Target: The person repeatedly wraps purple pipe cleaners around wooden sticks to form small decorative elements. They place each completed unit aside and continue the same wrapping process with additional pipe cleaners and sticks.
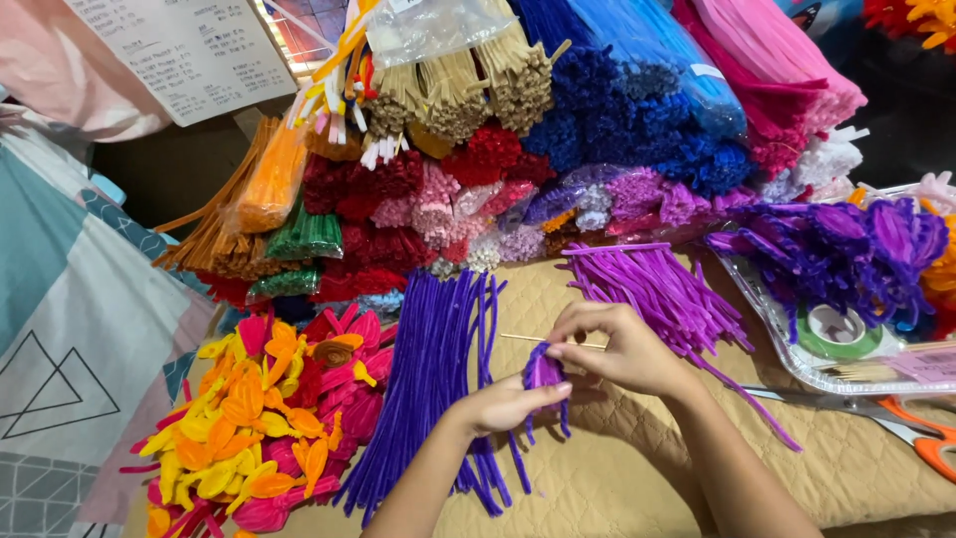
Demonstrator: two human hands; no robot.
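Note:
My left hand (508, 403) grips a small bundle of folded purple pipe cleaners (543, 374), its loose ends hanging below my fingers. My right hand (617, 349) pinches the top of the same bundle and a thin wooden stick (523, 339) that points left. Both hands meet over a tan quilted mat (637, 448). A row of long dark purple pipe cleaners (428, 379) lies just left of my hands. A lighter purple pile (657, 289) lies behind my right hand.
Stacked bundles of pipe cleaners in many colours (518, 149) fill the back. A heap of pink, orange and yellow petal shapes (269, 408) sits at left. A clear tray (797, 369) holds purple pieces and green tape (836, 334). Orange-handled scissors (911, 428) lie at right.

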